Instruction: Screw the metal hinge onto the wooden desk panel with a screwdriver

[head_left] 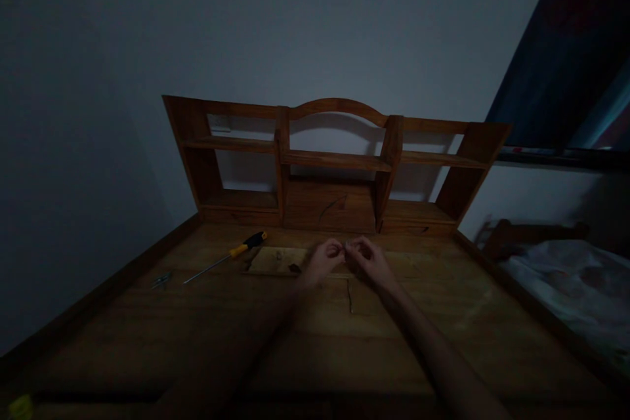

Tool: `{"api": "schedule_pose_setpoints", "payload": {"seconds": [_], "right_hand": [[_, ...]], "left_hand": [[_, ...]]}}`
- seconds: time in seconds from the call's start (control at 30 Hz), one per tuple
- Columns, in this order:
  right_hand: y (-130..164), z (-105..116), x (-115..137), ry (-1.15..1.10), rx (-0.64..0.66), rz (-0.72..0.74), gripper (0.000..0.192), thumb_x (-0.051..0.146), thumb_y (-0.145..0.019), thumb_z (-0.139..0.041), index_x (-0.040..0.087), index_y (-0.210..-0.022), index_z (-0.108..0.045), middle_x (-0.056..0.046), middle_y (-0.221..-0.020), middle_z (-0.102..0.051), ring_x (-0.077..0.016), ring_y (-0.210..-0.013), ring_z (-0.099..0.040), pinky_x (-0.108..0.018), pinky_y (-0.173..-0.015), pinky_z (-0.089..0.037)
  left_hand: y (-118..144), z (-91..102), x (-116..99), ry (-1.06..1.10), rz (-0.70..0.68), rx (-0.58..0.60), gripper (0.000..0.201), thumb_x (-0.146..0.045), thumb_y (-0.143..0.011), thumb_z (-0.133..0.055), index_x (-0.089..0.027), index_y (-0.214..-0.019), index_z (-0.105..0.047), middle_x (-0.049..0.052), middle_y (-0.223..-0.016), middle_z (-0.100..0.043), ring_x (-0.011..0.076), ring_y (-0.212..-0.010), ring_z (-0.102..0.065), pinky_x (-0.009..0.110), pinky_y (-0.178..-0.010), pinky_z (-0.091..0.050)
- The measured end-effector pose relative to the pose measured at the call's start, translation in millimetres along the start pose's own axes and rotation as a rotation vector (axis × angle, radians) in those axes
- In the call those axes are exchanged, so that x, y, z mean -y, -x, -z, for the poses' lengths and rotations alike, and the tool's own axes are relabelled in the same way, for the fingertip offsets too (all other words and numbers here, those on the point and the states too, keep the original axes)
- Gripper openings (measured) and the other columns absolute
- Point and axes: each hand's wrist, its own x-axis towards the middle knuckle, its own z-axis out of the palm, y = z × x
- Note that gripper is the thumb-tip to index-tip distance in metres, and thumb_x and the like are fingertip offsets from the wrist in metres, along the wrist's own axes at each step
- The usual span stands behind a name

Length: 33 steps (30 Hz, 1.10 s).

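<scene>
In the dim head view, my left hand (323,259) and my right hand (369,261) meet over the wooden desk (295,335). Fingertips of both are pinched together around something small and dark, too tiny and dim to name. Beneath them lies a flat wooden board (275,260), partly covered by my hands and with dark marks near its left end. Just in front of the hands, a thin dark wire-like strip (350,296) extends toward me. A screwdriver (239,251) with a yellow and black handle rests left of the board, its shaft pointing toward the front left.
Several small metal pieces, perhaps screws (161,280), lie at the left. A wooden shelf unit (337,159) stands along the desk's back, by the wall. Raised edging (531,305) borders the desk's right side. A white plastic-like sheet (566,282) lies beyond it. Something yellow (20,407) shows bottom left.
</scene>
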Motion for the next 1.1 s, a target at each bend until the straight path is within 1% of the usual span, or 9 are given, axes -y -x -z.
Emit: {"api": "schedule_pose_setpoints", "payload": {"seconds": [0.1, 0.23, 0.43, 0.57, 0.67, 0.83, 0.93, 1.03, 1.1], "right_hand": [[2.7, -4.3, -9.8, -0.120, -0.012, -0.043, 0.028, 0.048, -0.082, -0.065, 0.022, -0.089, -0.061, 0.000, -0.072, -0.063, -0.0119, -0.058, -0.055, -0.022, -0.051, -0.041], [1.2, -3.2, -19.4, -0.180, -0.022, -0.084, 0.031, 0.050, -0.080, -0.066, 0.021, -0.088, -0.060, 0.002, -0.067, -0.062, -0.0110, -0.050, -0.052, -0.022, -0.045, -0.038], [0.9, -0.8, -24.7, -0.240, -0.019, -0.122, 0.030, 0.048, -0.079, -0.069, 0.021, -0.091, -0.062, 0.003, -0.058, -0.059, -0.0106, -0.046, -0.050, -0.021, -0.043, -0.034], [0.4, 1.1, -24.5, -0.261, -0.074, -0.132, 0.030, 0.044, -0.073, -0.076, 0.020, -0.087, -0.066, 0.001, -0.062, -0.062, -0.0109, -0.050, -0.052, -0.022, -0.047, -0.037], [-0.1, 2.0, -22.0, -0.264, -0.111, -0.124, 0.030, 0.043, -0.070, -0.078, 0.019, -0.084, -0.067, 0.000, -0.067, -0.064, -0.0119, -0.055, -0.054, -0.023, -0.050, -0.039], [1.6, 3.1, -13.2, -0.235, -0.085, -0.128, 0.030, 0.044, -0.072, -0.076, 0.018, -0.085, -0.067, 0.001, -0.064, -0.062, -0.0112, -0.055, -0.053, -0.022, -0.050, -0.038], [2.6, 3.3, -10.5, -0.236, -0.076, -0.143, 0.031, 0.046, -0.074, -0.075, 0.019, -0.086, -0.066, 0.002, -0.061, -0.060, -0.0103, -0.051, -0.051, -0.021, -0.047, -0.036], [2.6, 3.0, -10.4, -0.171, -0.105, -0.127, 0.032, 0.048, -0.076, -0.071, 0.019, -0.085, -0.064, 0.003, -0.059, -0.058, -0.0106, -0.049, -0.049, -0.022, -0.046, -0.036], [2.4, 2.8, -10.5, -0.116, -0.138, -0.105, 0.032, 0.049, -0.077, -0.070, 0.019, -0.083, -0.063, 0.003, -0.059, -0.058, -0.0110, -0.049, -0.049, -0.022, -0.046, -0.036]], "left_hand": [[2.6, -1.3, 2.4, -0.043, -0.015, -0.015, 0.031, -0.036, -0.073, -0.076, -0.016, -0.084, -0.057, 0.003, -0.086, -0.066, 0.0151, -0.083, -0.065, 0.029, -0.081, -0.052], [5.9, -7.6, -3.5, -0.015, -0.013, -0.046, 0.035, -0.041, -0.073, -0.077, -0.015, -0.086, -0.058, 0.005, -0.090, -0.067, 0.0161, -0.086, -0.066, 0.029, -0.083, -0.052], [11.5, -9.5, -13.2, 0.102, 0.072, -0.097, 0.042, -0.037, -0.071, -0.080, -0.013, -0.103, -0.066, 0.010, -0.099, -0.072, 0.0212, -0.092, -0.069, 0.036, -0.090, -0.054], [11.7, -8.7, -8.8, 0.131, 0.088, -0.117, 0.038, -0.039, -0.069, -0.079, -0.012, -0.096, -0.073, 0.011, -0.104, -0.073, 0.0248, -0.095, -0.069, 0.042, -0.094, -0.053], [11.6, -7.4, -7.9, 0.137, 0.088, -0.143, 0.040, -0.039, -0.068, -0.080, -0.013, -0.098, -0.074, 0.011, -0.104, -0.073, 0.0250, -0.095, -0.069, 0.043, -0.094, -0.053], [11.3, -6.3, -11.7, 0.089, 0.089, -0.178, 0.037, -0.035, -0.066, -0.082, -0.014, -0.095, -0.075, 0.011, -0.101, -0.074, 0.0242, -0.092, -0.070, 0.040, -0.091, -0.055], [10.9, -6.7, -11.3, 0.048, 0.095, -0.237, 0.034, -0.031, -0.064, -0.083, -0.013, -0.091, -0.074, 0.011, -0.096, -0.075, 0.0237, -0.088, -0.071, 0.038, -0.087, -0.056], [11.5, -6.8, -9.2, -0.033, 0.085, -0.290, 0.028, -0.030, -0.065, -0.083, -0.014, -0.086, -0.075, 0.010, -0.090, -0.075, 0.0235, -0.084, -0.071, 0.036, -0.084, -0.057], [12.3, -7.0, -7.9, -0.102, 0.057, -0.277, 0.023, -0.031, -0.069, -0.079, -0.016, -0.087, -0.076, 0.009, -0.090, -0.075, 0.0231, -0.085, -0.071, 0.035, -0.083, -0.057]]}}
